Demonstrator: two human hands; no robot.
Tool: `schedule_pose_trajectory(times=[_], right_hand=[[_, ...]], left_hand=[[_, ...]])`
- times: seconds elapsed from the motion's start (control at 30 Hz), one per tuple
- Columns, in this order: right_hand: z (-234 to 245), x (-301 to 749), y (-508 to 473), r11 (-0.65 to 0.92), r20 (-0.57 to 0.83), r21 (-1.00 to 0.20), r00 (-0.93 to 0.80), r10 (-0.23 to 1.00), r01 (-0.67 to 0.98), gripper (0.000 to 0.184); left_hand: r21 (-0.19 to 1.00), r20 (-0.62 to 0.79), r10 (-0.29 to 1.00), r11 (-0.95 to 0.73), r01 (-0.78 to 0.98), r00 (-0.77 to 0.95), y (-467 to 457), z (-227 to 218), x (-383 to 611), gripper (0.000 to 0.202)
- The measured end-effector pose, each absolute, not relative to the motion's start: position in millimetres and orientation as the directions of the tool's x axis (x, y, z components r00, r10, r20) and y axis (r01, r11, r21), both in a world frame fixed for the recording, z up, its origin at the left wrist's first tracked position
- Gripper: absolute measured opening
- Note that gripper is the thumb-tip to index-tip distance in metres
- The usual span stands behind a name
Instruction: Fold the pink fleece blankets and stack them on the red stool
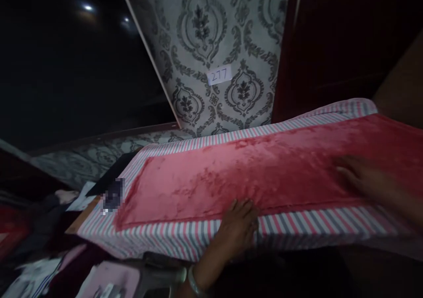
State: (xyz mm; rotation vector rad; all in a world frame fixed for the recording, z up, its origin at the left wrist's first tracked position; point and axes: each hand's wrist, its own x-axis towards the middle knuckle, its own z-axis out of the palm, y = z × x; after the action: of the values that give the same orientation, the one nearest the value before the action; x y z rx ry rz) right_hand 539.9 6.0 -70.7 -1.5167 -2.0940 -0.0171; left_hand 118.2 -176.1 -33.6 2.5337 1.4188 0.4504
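A red plush cloth (198, 179), perhaps a folded blanket or towel, lies spread lengthwise over a striped cover (198, 236) in pink, grey and white. At the cloth's near edge, my left hand (239, 221) rests palm down with its fingers stretched onto the red pile; a bangle circles that wrist. Farther right, my right hand (358, 172) is over the cloth, blurred by motion, fingers extended with the thumb apart. Neither hand grips anything that I can see. The cloth's right end runs out of view.
A large dark screen (72, 68) stands at the left. Patterned wallpaper (201, 33) bears a paper label (220, 74) reading 277. Beyond the right part of the cover is a dark red panel (324, 55). A pink item (114, 273) and clothes lie at lower left.
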Motion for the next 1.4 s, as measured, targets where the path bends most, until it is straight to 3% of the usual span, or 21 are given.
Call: schedule_pose_trajectory(times=[0.07, 0.17, 0.27, 0.33, 0.57, 0.8, 0.97, 1.1, 1.2, 1.4], right_hand=[[-72.6, 474.6, -6.2, 0.469, 0.411, -0.285, -0.336, 0.848, 0.836, 0.069], [-70.2, 381.0, -36.3, 0.635, 0.309, -0.209, -0.566, 0.765, 0.744, 0.064], [-70.2, 322.3, -65.5, 0.729, 0.283, -0.159, -0.677, 0.679, 0.666, 0.063], [-76.6, 307.0, -77.4, 0.763, 0.276, -0.141, -0.715, 0.642, 0.631, 0.064], [-117.6, 323.4, -79.7, 0.817, 0.385, -0.069, -0.74, 0.552, 0.573, 0.063], [-107.5, 275.4, -57.3, 0.867, 0.465, -0.137, -0.742, 0.484, 0.48, 0.053], [-106.4, 212.2, -72.8, 0.919, 0.49, -0.084, -0.788, 0.374, 0.384, 0.06], [-118.7, 204.0, -88.8, 0.936, 0.473, -0.002, -0.824, 0.311, 0.352, 0.066], [-120.9, 208.5, -89.9, 0.942, 0.483, 0.034, -0.83, 0.278, 0.335, 0.068], [-128.6, 210.0, -85.1, 0.941, 0.465, 0.019, -0.836, 0.291, 0.338, 0.067]], left_hand=[[0.328, 0.192, 0.881, -0.473, 0.818, 0.433, -180.1, -27.2, 106.7, 0.044], [0.264, 0.217, 0.951, -0.272, 0.925, 0.218, -181.1, -23.1, 83.4, 0.049], [0.2, 0.187, 0.981, -0.094, 0.975, 0.057, -185.6, -30.3, 62.0, 0.061], [0.179, 0.169, 0.984, -0.08, 0.981, 0.05, -190.9, -39.4, 53.1, 0.061], [0.207, 0.26, 0.963, -0.124, 0.97, 0.067, -203.7, -57.5, 49.8, 0.055], [0.292, 0.307, 0.948, -0.173, 0.941, 0.079, -226.7, -56.5, 41.7, 0.043], [0.222, 0.377, 0.908, 0.101, 0.97, -0.181, -234.4, -48.0, -0.7, 0.055], [0.188, 0.287, 0.884, 0.326, 0.926, -0.369, -237.4, -44.0, -40.1, 0.057], [0.183, 0.266, 0.884, 0.345, 0.92, -0.385, -245.0, -47.0, -51.3, 0.053], [0.171, 0.378, 0.838, 0.355, 0.919, -0.394, -257.2, -41.5, -77.6, 0.038]])
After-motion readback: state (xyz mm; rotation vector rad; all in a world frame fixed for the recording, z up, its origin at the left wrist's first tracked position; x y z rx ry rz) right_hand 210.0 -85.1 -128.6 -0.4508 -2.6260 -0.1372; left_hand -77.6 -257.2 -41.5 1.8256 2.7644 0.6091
